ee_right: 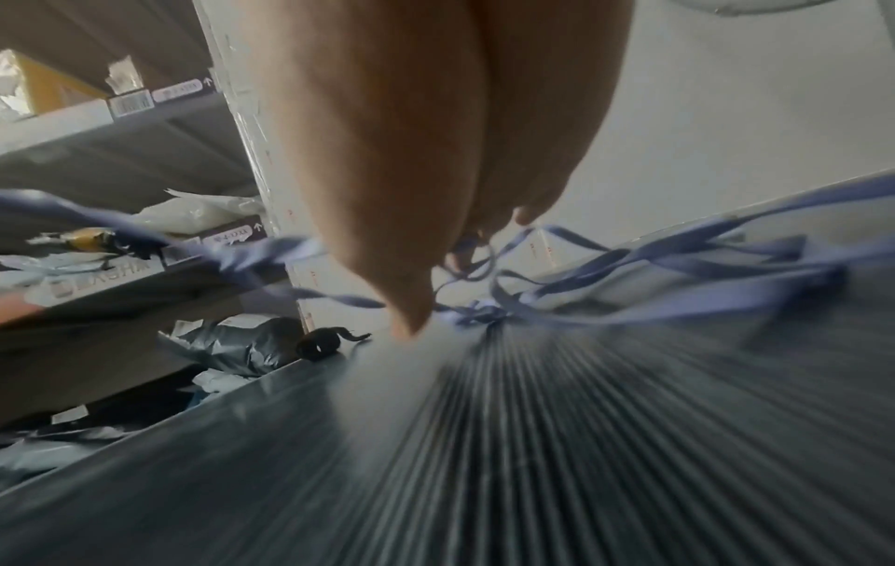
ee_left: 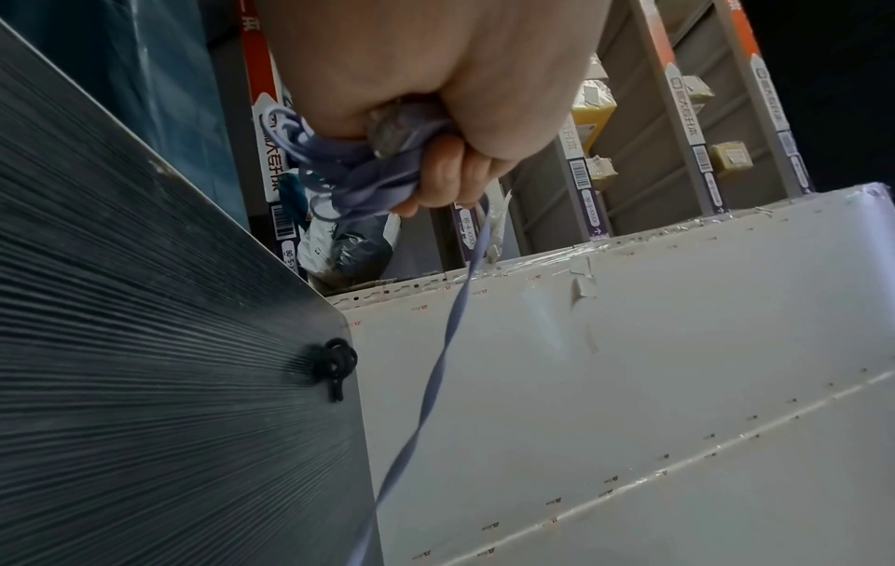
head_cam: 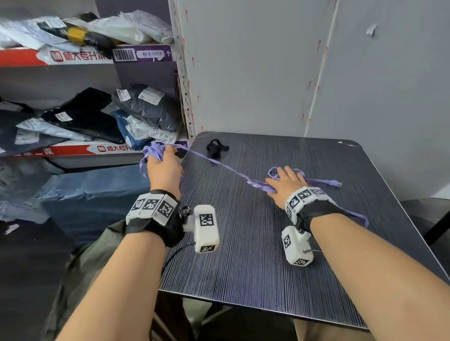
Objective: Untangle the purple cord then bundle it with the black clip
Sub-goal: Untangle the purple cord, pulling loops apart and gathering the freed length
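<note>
1. In the left wrist view we find the left hand (ee_left: pixel 436 115) with fingers curled tight round a wad of purple cord (ee_left: pixel 348 176); the head view shows only the back of that hand, at centre left, past the left edge of the table (head_cam: pixel 251 249).
2. In the head view the right hand (head_cam: pixel 286 183) lies flat, fingers spread, pressing the loose cord tangle at centre right; a taut strand runs between the hands.
3. We count two hands, one cord, one black clip (head_cam: pixel 214 147), one table.
4. The clip lies near the table's upper left corner, apart from both hands.
5. The right wrist view is blurred; the tangle's loops cannot be separated there. The shelves (head_cam: pixel 75 58) in the upper left hold parcels.
</note>
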